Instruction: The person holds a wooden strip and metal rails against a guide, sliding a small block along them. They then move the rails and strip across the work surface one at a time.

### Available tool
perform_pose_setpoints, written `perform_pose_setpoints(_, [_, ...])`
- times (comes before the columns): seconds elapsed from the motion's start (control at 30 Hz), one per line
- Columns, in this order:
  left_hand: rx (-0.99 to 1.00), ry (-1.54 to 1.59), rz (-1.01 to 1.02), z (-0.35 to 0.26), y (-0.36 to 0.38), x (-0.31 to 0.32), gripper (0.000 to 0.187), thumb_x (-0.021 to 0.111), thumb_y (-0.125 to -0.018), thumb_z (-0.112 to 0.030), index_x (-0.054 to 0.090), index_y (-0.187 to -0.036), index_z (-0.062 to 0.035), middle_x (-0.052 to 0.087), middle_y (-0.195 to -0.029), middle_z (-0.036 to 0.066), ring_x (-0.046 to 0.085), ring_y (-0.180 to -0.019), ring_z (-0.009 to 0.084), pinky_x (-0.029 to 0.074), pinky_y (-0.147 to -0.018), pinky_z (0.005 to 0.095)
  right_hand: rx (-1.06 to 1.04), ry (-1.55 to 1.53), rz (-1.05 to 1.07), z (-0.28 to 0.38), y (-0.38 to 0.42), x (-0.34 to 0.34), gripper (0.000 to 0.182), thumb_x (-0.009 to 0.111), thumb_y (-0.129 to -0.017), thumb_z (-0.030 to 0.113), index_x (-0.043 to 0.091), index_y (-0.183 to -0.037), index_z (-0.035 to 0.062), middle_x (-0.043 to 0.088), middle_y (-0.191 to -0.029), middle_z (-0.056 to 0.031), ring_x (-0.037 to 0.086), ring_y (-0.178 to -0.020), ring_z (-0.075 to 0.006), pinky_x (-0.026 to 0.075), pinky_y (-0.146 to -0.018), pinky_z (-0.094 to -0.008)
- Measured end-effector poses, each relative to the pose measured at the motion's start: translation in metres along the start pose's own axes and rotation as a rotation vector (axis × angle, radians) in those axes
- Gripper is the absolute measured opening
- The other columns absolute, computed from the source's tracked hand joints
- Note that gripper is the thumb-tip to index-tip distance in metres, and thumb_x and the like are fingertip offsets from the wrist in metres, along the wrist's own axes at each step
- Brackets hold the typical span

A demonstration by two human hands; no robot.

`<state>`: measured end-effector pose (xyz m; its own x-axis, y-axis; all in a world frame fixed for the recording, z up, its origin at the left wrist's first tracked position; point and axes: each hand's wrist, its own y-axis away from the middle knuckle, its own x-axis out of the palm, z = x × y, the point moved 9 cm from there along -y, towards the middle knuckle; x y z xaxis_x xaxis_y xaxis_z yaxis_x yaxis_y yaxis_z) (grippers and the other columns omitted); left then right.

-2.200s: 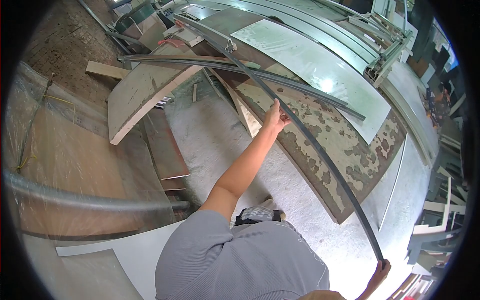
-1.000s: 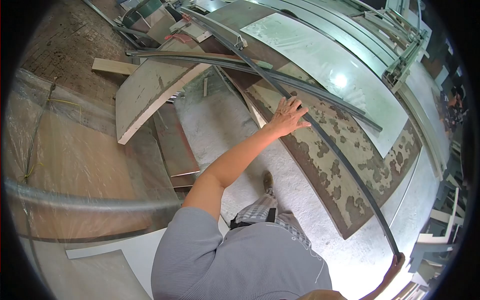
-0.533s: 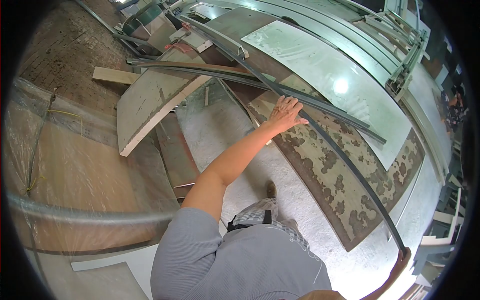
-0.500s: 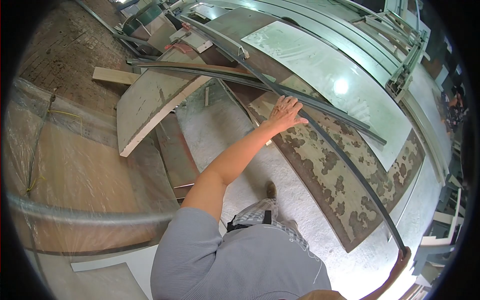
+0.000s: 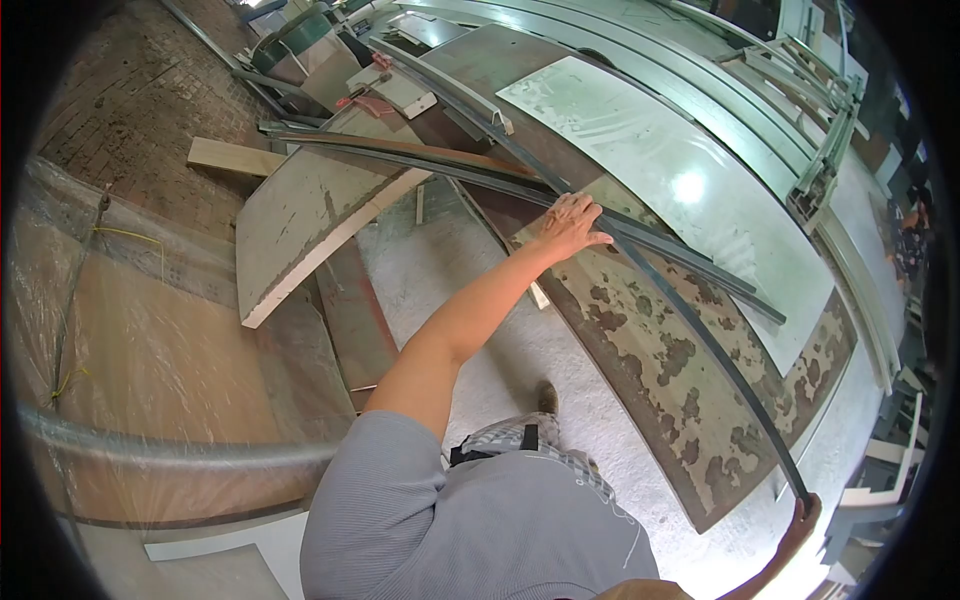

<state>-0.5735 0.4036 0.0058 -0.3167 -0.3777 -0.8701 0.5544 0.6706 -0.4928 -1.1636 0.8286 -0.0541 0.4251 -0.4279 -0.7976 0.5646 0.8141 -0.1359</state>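
A long dark metal strip (image 5: 700,335) runs diagonally above a board with patchy, peeling surface (image 5: 640,360). My right hand (image 5: 806,520) is closed around its near end, at lower right. Farther along, my left hand (image 5: 572,228) lies over the same strip, fingers curled on it and thumb out to the side; its palm side is hidden. Beside and under that hand, a bundle of dark metal bars (image 5: 690,255) crosses the strip at an angle, resting over the boards.
A pale sheet (image 5: 670,180) with a glossy patch lies beyond the bars. To the left are a thick whitish panel (image 5: 320,210), a wood block (image 5: 230,157) and plastic-wrapped boards (image 5: 190,340). A red-handled tool (image 5: 370,103) sits on the panel's far end.
The view has shifted slightly, so the boards and bars appear a little lower and farther right. Both hands keep nearly the same places on the strip.
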Motion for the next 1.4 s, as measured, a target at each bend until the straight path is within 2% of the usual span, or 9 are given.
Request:
perform_pose_setpoints(0.07, [-0.005,-0.002,0.04,0.009,0.0,0.003,0.05,0.06,-0.076,-0.049,0.053,-0.099,-0.005,0.049,-0.1,0.012,0.05,-0.099,0.0302,0.041,-0.089,0.0415,-0.001,0.012,0.008,0.004,-0.002,0.005,0.032,0.055,-0.088,0.016,0.05,-0.115,0.0,0.055,-0.103,-0.0127,0.052,-0.095,-0.0233,0.04,-0.084,-0.0325])
perform_pose_setpoints(0.3, [0.013,-0.018,-0.021,0.033,-0.005,-0.005,0.05,0.06,-0.076,-0.049,0.054,-0.098,-0.005,0.049,-0.098,0.012,0.051,-0.097,0.0301,0.041,-0.087,0.0408,0.016,0.016,-0.03,0.038,-0.014,0.018,0.03,0.055,-0.087,0.014,0.051,-0.112,-0.001,0.056,-0.101,-0.0133,0.052,-0.093,-0.0233,0.04,-0.085,-0.0313])
perform_pose_setpoints(0.7, [-0.024,-0.028,0.051,0.085,-0.01,0.002,0.049,0.061,-0.076,-0.047,0.052,-0.099,-0.0053,0.049,-0.099,0.011,0.051,-0.096,0.0301,0.041,-0.087,0.0404,0.014,0.005,-0.003,0.087,-0.032,0.046,0.032,0.056,-0.087,0.016,0.051,-0.114,-0.0011,0.058,-0.102,-0.0143,0.054,-0.095,-0.0232,0.041,-0.084,-0.0322])
perform_pose_setpoints(1.1, [-0.003,-0.088,-0.057,0.128,-0.008,-0.002,0.047,0.062,-0.076,-0.046,0.051,-0.099,-0.006,0.049,-0.099,0.012,0.051,-0.098,0.0301,0.042,-0.087,0.0407,0.026,-0.024,0.013,0.118,-0.043,0.083,0.035,0.057,-0.087,0.019,0.051,-0.114,-0.0017,0.057,-0.103,-0.0139,0.053,-0.096,-0.0238,0.04,-0.086,-0.0329])
perform_pose_setpoints(1.3, [0.005,-0.094,-0.08,0.139,-0.006,0.004,0.048,0.062,-0.076,-0.045,0.051,-0.1,-0.0057,0.05,-0.101,0.012,0.051,-0.102,0.0308,0.042,-0.088,0.0415,0.052,-0.037,0.04,0.131,-0.048,0.091,0.038,0.057,-0.087,0.024,0.051,-0.114,-0.0017,0.057,-0.104,-0.0143,0.052,-0.099,-0.0245,0.038,-0.088,-0.0329])
perform_pose_setpoints(1.4, [-0.04,-0.035,-0.01,0.154,-0.007,0.013,0.052,0.058,-0.077,-0.05,0.05,-0.101,-0.0044,0.05,-0.106,0.016,0.047,-0.111,0.0334,0.037,-0.094,0.0443,0.021,-0.039,0.033,0.14,-0.053,0.096,0.038,0.058,-0.087,0.024,0.051,-0.114,-0.0015,0.057,-0.104,-0.014,0.053,-0.097,-0.0242,0.039,-0.087,-0.0326])
